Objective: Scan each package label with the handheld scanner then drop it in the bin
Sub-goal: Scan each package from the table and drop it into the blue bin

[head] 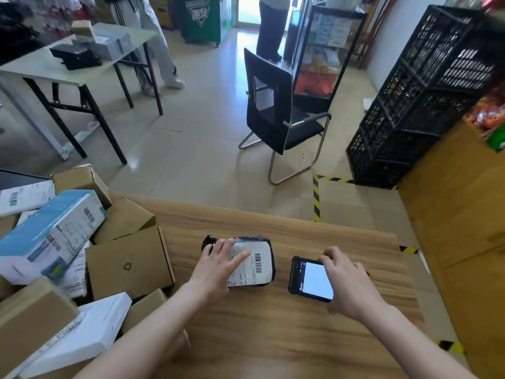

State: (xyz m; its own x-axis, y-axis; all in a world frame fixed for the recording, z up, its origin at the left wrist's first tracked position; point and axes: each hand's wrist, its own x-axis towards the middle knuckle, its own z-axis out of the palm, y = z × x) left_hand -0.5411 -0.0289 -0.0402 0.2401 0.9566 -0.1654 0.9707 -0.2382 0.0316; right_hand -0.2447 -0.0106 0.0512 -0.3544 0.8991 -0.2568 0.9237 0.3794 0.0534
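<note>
Head view: the left hand [216, 266] lies with fingers straight and spread, pressing the black package [263, 265] onto the wooden table [273, 337], its label and barcode facing up. Just beside it but not touching, the handheld scanner [314, 281] lies screen-up, the right hand [348, 283] curled round its right edge. Cardboard boxes [128, 263] crowd the table's left side.

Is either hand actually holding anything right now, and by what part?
The right hand grips the handheld scanner by its right edge; the left hand only rests flat on the black package.
</note>
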